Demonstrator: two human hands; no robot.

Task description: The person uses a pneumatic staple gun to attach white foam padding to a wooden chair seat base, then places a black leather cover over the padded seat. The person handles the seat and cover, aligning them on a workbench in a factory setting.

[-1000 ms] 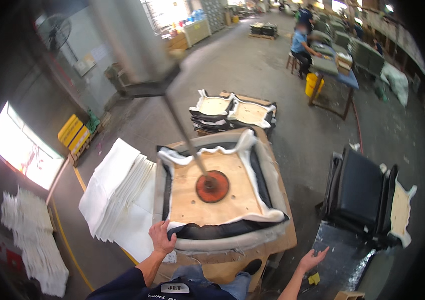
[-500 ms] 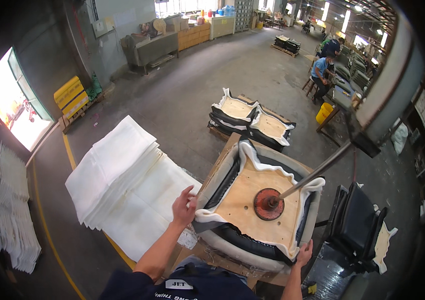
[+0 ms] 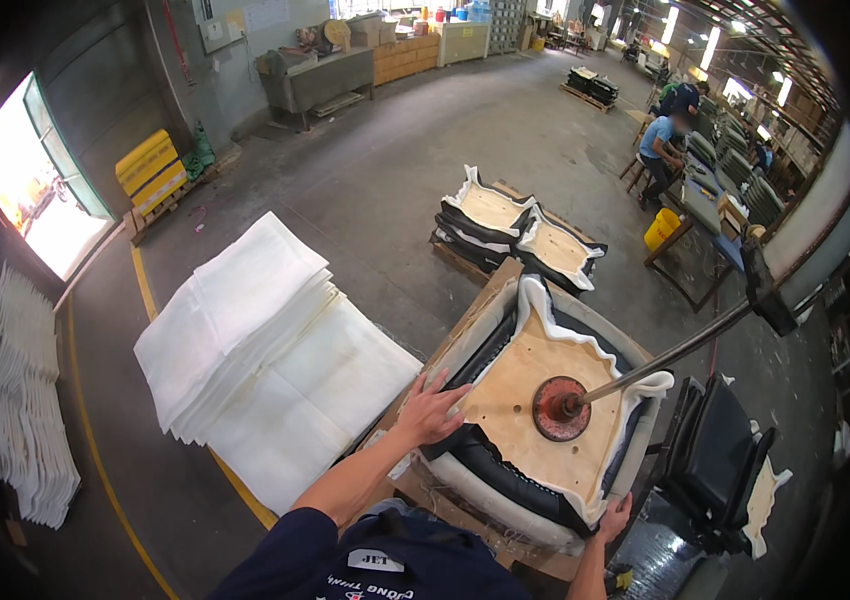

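Right hand (image 3: 617, 518) still against grey padded frame's (image 3: 503, 514) near right corner; left hand (image 3: 430, 410), apart from it, shifted inward, now spread over black cover's (image 3: 505, 482) left corner. So both corners attended. Wooden panel (image 3: 515, 380) inside frame, under red disc (image 3: 562, 408). Seat stack (image 3: 555, 242) beyond far corner.

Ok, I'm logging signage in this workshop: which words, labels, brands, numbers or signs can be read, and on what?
I won't copy wording, only say where it stands.
Dark blue shirt: white lettering, partly cut off below.
White patch on it: dark lettering.
Wall papers: too small to read.
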